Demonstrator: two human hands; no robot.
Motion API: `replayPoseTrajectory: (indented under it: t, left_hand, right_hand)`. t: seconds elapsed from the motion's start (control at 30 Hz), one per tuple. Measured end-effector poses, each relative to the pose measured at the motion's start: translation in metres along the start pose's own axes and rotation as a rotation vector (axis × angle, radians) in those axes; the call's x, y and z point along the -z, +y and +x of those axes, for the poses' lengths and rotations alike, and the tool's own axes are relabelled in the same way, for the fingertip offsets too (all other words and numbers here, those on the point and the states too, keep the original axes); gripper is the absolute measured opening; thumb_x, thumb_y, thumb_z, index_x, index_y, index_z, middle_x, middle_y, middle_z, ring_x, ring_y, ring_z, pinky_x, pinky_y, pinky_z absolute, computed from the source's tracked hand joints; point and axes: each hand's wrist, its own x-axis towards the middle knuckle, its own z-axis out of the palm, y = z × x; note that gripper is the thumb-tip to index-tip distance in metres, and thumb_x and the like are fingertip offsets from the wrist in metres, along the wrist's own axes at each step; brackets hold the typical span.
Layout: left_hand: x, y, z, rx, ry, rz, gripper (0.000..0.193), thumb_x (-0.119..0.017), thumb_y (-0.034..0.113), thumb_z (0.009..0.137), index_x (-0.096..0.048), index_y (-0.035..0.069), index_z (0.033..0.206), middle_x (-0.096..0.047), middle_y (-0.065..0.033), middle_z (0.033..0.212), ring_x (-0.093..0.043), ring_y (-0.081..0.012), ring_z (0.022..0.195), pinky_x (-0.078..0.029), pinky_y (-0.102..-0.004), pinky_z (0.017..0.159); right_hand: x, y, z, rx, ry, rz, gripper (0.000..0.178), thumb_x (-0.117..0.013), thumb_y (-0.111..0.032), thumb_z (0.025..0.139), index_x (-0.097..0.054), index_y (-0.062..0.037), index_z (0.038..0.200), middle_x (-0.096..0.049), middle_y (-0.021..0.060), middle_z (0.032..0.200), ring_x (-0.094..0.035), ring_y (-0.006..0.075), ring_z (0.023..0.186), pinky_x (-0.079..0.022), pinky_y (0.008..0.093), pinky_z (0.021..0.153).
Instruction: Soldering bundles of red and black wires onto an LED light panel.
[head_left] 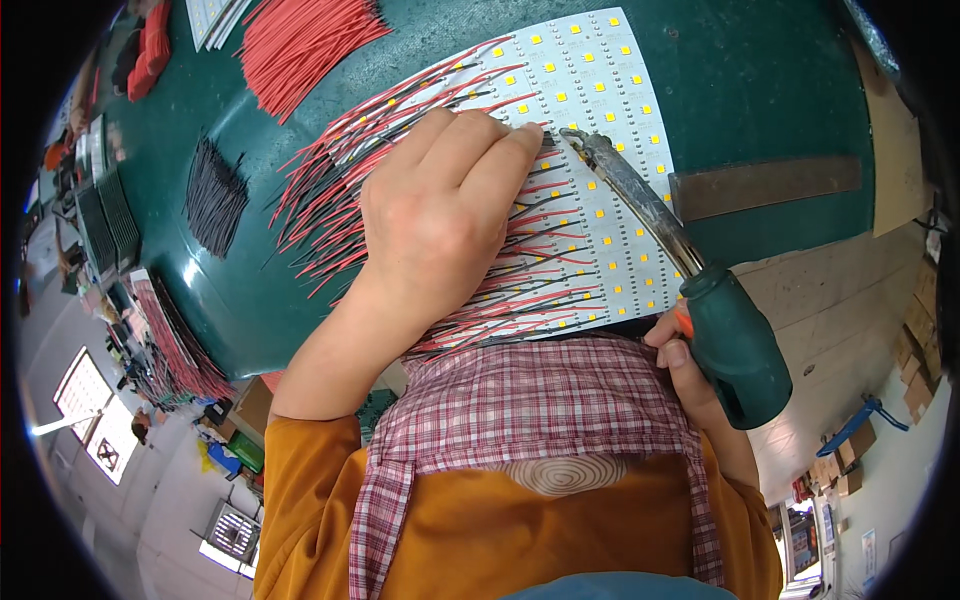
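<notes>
A white LED circuit board panel [610, 205] with yellow LEDs lies on the table in front of me. Rows of red and black wires [330, 200] reach leftward from it. My left hand [440, 215] is over the wires, with thumb and index finger pinched at what looks like a black wire end [547, 141]; its length is hidden under the hand. My right hand [690, 365] grips a soldering iron [738, 350] with a green handle, its fingers partly behind it. The iron's metal tip meets the panel just right of the left fingertips.
Loose red wires [305, 45] are heaped at the far left, with a bundle of black wires [215, 200] nearer. A flat dark metal bar [770, 187] lies right of the panel on the green tabletop [760, 90]. More wired strips [180, 335] stand by the left edge.
</notes>
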Motion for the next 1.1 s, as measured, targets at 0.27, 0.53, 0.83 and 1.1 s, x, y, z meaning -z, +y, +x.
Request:
replayPoseTrajectory:
  t: [0.27,0.53,0.83,1.1]
  left_hand:
    - [-0.005,0.005,-0.001,-0.07,0.015,0.072,0.023,-0.067,0.007,0.068,-0.069,0.004,0.091,-0.06,-0.0021,0.078,-0.057,-0.0164,0.067,-0.045,-0.0273,0.051]
    - [-0.007,0.007,0.0,-0.065,0.008,0.1,0.021,-0.067,0.007,0.069,-0.068,0.005,0.09,-0.059,-0.0014,0.078,-0.057,-0.0156,0.067,-0.044,-0.0267,0.049]
    - [-0.004,0.007,-0.001,-0.049,-0.003,0.108,0.019,-0.067,0.007,0.07,-0.067,0.005,0.089,-0.06,-0.0015,0.078,-0.057,-0.0164,0.067,-0.046,-0.0283,0.052]
    - [0.005,-0.008,0.013,0.012,0.1,0.068,0.021,-0.067,0.004,0.067,-0.069,0.006,0.088,-0.061,-0.0031,0.076,-0.059,-0.0201,0.07,-0.049,-0.0308,0.057]
  right_hand:
    - [0.003,0.004,-0.006,0.003,-0.002,-0.083,0.015,-0.064,-0.008,0.086,-0.06,-0.0005,0.097,-0.064,0.0049,0.08,-0.06,0.0112,0.069,-0.049,0.0238,0.063]
    - [0.009,-0.004,-0.001,0.064,-0.075,-0.382,0.015,-0.067,-0.003,0.081,-0.063,-0.0032,0.096,-0.068,0.005,0.08,-0.067,0.0154,0.074,-0.051,0.0278,0.064]
    - [0.006,-0.012,0.003,-0.072,-0.027,0.004,0.009,-0.06,0.002,0.083,-0.064,-0.0023,0.091,-0.065,0.0063,0.08,-0.062,0.0171,0.075,-0.05,0.0294,0.067]
    - [0.003,-0.019,0.011,-0.052,-0.008,-0.015,0.006,-0.061,0.0,0.086,-0.064,-0.0035,0.088,-0.066,0.0066,0.081,-0.064,0.019,0.075,-0.051,0.0303,0.07]
